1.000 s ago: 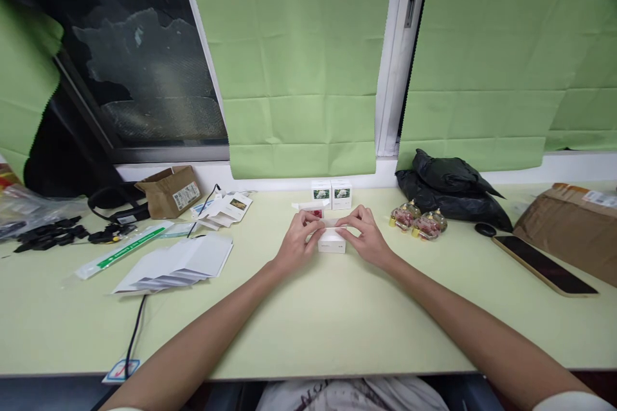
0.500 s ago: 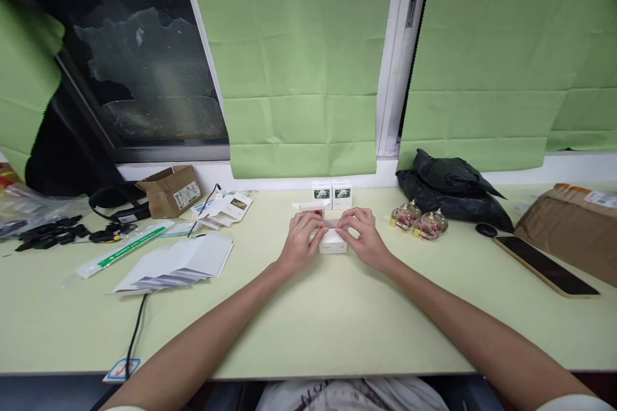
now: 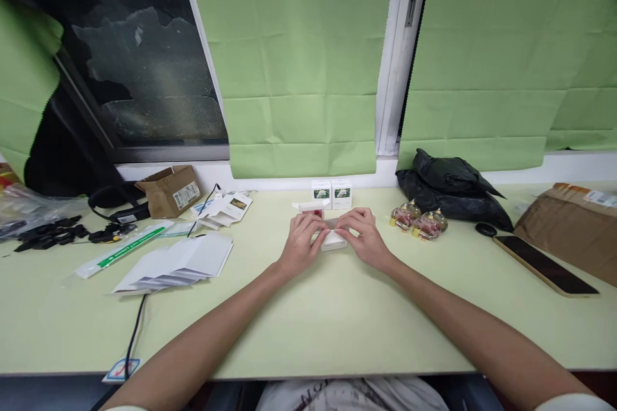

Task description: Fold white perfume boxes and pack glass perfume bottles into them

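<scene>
A small white box (image 3: pixel 334 243) is held between my two hands over the middle of the table. My left hand (image 3: pixel 303 241) pinches its left side, thumb and fingertips together. On the opposite side my right hand (image 3: pixel 362 237) grips it the same way. The box's upper part is partly covered by my fingers. Just behind my left hand stands another white box (image 3: pixel 311 207) with its flap raised and something red showing. Farther back, two white boxes (image 3: pixel 331 194) with flower pictures stand side by side.
Several gold-trimmed glass ornaments (image 3: pixel 419 221) lie to the right, before black plastic bags (image 3: pixel 453 189). A phone (image 3: pixel 544 265), a mouse (image 3: pixel 486 229) and a brown parcel (image 3: pixel 573 228) are farther right. On the left lie folded white cartons (image 3: pixel 178 263), a cable and a cardboard box (image 3: pixel 171 192).
The white box in my hands has tilted or lifted slightly, so less of its front face shows. Both hands stay nearly in place.
</scene>
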A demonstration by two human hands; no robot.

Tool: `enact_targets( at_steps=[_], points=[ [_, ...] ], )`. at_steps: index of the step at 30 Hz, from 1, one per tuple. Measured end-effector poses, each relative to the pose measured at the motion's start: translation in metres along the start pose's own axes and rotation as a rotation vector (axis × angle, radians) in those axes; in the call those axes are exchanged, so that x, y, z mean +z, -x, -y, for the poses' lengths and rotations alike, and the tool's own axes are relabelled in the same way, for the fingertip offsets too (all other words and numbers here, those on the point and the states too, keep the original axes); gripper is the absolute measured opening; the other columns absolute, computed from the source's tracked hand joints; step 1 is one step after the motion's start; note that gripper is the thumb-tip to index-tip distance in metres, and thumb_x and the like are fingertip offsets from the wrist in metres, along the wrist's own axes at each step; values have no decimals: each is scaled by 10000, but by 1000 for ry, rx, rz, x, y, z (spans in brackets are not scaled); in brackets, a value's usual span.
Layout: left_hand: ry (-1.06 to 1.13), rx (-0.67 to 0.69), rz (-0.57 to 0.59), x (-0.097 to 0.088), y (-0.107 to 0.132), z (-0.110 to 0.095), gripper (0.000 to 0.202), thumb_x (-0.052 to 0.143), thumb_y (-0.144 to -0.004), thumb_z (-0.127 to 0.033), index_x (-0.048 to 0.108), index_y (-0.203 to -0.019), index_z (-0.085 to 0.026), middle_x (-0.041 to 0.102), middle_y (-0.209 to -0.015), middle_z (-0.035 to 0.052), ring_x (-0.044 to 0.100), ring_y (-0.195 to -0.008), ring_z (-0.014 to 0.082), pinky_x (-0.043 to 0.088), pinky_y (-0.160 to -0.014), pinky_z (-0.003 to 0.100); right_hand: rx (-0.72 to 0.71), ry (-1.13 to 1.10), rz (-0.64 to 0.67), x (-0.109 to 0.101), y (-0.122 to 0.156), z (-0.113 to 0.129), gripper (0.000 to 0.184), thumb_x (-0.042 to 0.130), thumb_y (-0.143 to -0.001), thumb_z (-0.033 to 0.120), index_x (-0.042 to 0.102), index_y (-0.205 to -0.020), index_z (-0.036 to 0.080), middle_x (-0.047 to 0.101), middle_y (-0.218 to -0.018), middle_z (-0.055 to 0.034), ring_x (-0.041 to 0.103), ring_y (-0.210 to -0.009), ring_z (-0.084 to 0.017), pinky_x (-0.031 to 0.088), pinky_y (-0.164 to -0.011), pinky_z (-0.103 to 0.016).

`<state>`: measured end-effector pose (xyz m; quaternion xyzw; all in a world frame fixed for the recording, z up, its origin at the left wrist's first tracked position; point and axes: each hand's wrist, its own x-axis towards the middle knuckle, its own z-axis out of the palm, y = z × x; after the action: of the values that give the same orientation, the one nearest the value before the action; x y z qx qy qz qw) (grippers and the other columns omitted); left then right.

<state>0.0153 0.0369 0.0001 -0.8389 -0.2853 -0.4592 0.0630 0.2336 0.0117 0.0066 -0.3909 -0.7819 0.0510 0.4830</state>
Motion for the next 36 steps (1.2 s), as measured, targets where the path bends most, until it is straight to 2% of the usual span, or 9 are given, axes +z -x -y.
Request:
enact_targets(
  at_steps=[3, 6, 10, 13, 18, 23, 29, 33, 36],
  points=[
    [-3, 13, -7, 0, 1, 4, 70, 584, -1032, -246, 650, -1044, -228, 694, -1073, 60, 603, -1093, 234, 433, -956, 416, -14, 45, 1, 1, 0, -1, 154, 578, -1048, 354, 693, -982, 276, 723, -1034, -34, 516, -1133, -275, 378, -1013, -466],
    [-11, 19, -33, -3, 1, 9, 166, 575, -1035, -262, 613, -1194, -236, 658, -1178, 84, 584, -1167, 246, 439, -1006, 439, -33, 115, -15, 0, 0, -5, 154, 558, -1056, 342, 682, -1004, 268, 713, -1055, -43, 517, -1131, -272, 385, -991, -455],
    [8, -64, -218, -5, 2, 20, 402, 593, -1018, -335, 448, -1378, -232, 523, -1343, 151, 508, -1262, 279, 478, -973, 447, -38, 211, -51, -6, -1, -15, 199, 502, -1073, 334, 671, -1009, 252, 700, -1058, -63, 509, -1116, -275, 386, -947, -447],
    [52, -178, -323, -4, 3, 31, 536, 601, -1009, -386, 325, -1448, -248, 412, -1461, 178, 514, -1228, 271, 489, -908, 421, -42, 274, -57, -12, -3, -30, 221, 473, -1079, 337, 663, -1010, 248, 691, -1070, -67, 501, -1106, -281, 371, -952, -459],
    [130, -378, -235, 0, 6, 43, 738, 692, -942, -434, 251, -1511, -275, 351, -1528, 175, 528, -1210, 266, 472, -943, 415, 40, 291, -206, -17, -6, -58, 225, 456, -1070, 343, 659, -1037, 251, 677, -1078, -75, 486, -1105, -297, 366, -1005, -481],
    [255, -588, -84, 11, 12, 57, 1034, 816, -818, -440, 130, -1580, -304, 384, -1527, 178, 533, -1231, 288, 505, -918, 410, 80, 266, -252, -16, -9, -72, 270, 424, -1067, 356, 665, -1016, 246, 654, -1027, -79, 489, -1066, -300, 391, -1001, -480],
    [392, -750, 15, 20, 14, 74, 836, 756, -885, -390, 236, -1528, -273, 545, -1430, 163, 636, -1124, 247, 567, -860, 378, 87, 202, -230, -10, -11, -74, 249, 435, -1067, 357, 651, -1018, 245, 660, -1039, -73, 501, -1095, -292, 419, -1009, -466],
    [395, -739, 18, 21, 12, 80, 680, 723, -908, -336, 342, -1464, -243, 591, -1382, 144, 671, -1052, 218, 587, -850, 370, 77, 160, -182, -8, -10, -70, 260, 416, -1080, 375, 649, -1086, 258, 665, -1137, -72, 503, -1207, -290, 401, -1085, -485],
    [385, -702, 34, 22, 11, 81, 554, 711, -916, -312, 436, -1389, -221, 635, -1333, 130, 675, -1056, 219, 584, -874, 379, 60, 143, -153, -8, -8, -69, 247, 525, -1042, 438, 634, -1182, 266, 623, -1255, -83, 489, -1278, -295, 393, -1130, -495]
  ],
)
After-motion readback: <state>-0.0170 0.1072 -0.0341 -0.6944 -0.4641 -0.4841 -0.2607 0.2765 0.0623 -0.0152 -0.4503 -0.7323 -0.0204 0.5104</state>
